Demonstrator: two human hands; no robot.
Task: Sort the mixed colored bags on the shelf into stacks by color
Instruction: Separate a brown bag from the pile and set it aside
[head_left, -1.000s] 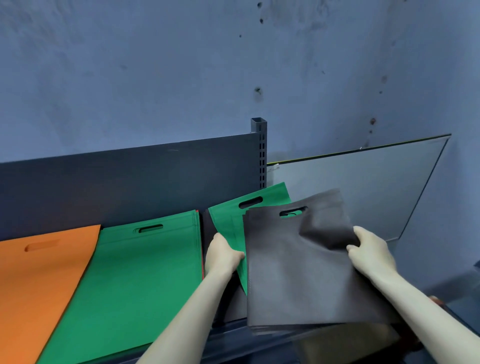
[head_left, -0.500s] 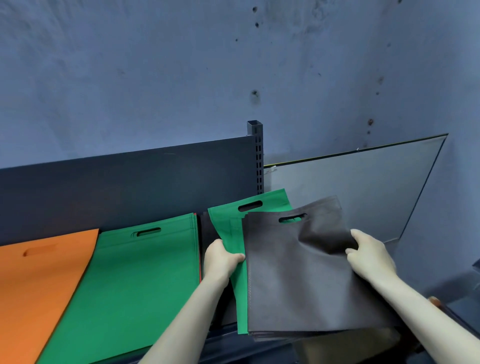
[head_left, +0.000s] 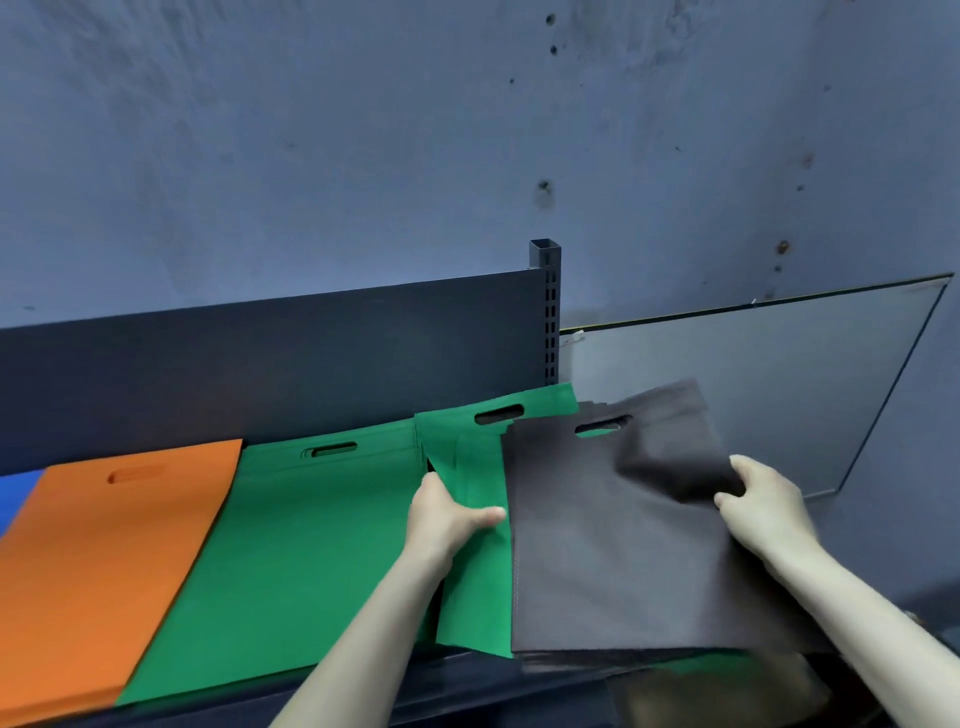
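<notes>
Atop shelf (head_left: 260, 374), left hand (head_left: 441, 519) pinches green bag (head_left: 475, 597), handle rearward, right hand (head_left: 763, 509) grips grey bag (head_left: 613, 545)

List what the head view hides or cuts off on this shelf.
All in the head view:
- blue bag: only a corner shows, cut by the left frame edge and the orange stack.
- loose green bag: right part hidden under the grey bag.
- left hand: fingers hidden beneath the loose green bag.
- right hand: fingertips sunk in the grey bag's fold.

Dark metal shelf (head_left: 218, 709), bags flat along it.
Left to right: a blue bag (head_left: 15, 493) at the edge, an orange stack (head_left: 104, 571), a green stack (head_left: 311, 545) beside it, then a mixed pile (head_left: 623, 656) where a dark grey bag (head_left: 613, 545) overlaps a loose green bag (head_left: 483, 587).
</notes>
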